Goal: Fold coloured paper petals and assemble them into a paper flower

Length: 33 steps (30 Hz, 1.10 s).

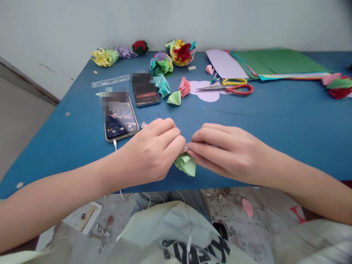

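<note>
My left hand (165,150) is closed over the edge of the blue table, its fingers curled around a piece of light green folded paper (186,165). The folds of that paper hang below my fingertips. Close beside it, my right hand (225,150) pinches with thumb and fingers at a tiny pale, shiny tip between the two hands; what it is cannot be made out. Just beyond the hands lie a light green paper petal (174,98), a pink paper petal (184,86) and a turquoise one (164,88).
Scissors (233,87) lie on a purple paper flower shape (206,96). Two phones (122,117) rest at left, one with a white cable (115,145). Behind are a clear ruler (110,81), crumpled paper balls (183,53) and a stack of coloured sheets (277,62).
</note>
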Motion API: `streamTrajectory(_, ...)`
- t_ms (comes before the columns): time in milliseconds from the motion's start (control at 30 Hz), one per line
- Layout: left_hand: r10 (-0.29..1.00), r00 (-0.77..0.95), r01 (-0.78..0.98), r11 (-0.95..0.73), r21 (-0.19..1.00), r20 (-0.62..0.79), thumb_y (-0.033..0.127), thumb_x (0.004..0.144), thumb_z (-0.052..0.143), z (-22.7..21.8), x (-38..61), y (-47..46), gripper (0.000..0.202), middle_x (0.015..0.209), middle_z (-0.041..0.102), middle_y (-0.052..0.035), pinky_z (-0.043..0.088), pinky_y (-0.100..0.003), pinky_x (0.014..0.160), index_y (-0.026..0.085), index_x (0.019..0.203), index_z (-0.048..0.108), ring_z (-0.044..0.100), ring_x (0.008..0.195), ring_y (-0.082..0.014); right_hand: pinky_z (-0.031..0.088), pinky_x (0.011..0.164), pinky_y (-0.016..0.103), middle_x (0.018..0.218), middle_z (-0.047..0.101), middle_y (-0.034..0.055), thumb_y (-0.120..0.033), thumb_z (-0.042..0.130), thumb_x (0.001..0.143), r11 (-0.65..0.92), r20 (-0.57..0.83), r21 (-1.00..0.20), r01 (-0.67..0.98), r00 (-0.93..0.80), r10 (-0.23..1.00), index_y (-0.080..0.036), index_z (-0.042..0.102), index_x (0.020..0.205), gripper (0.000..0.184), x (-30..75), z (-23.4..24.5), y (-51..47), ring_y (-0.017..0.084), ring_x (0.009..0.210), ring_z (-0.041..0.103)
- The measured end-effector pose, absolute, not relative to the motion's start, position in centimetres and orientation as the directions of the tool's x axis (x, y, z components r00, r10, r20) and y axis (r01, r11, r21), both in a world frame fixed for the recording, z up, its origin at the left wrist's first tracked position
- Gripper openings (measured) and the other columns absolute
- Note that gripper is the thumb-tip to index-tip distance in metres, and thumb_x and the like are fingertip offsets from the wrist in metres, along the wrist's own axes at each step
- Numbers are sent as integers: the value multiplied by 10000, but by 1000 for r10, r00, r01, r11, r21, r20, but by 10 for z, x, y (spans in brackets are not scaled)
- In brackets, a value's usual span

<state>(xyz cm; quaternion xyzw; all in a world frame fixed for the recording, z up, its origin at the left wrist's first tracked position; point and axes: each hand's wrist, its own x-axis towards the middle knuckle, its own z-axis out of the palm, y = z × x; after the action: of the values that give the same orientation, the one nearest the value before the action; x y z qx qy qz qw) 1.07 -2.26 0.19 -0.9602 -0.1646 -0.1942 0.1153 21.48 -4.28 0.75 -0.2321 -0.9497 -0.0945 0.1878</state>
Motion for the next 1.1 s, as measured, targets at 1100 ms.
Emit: streamTrajectory(1100,228,864,336,-924,-180,448,134,888,337,5,9,-17,213,755,530,-82,409,-351,686,124,787,525,473,789,-195,466,561,305,706,562,71,-133,447,870,783,498,334,524,-804,325,-122,587,745,188,208,3,-42,154,660,500)
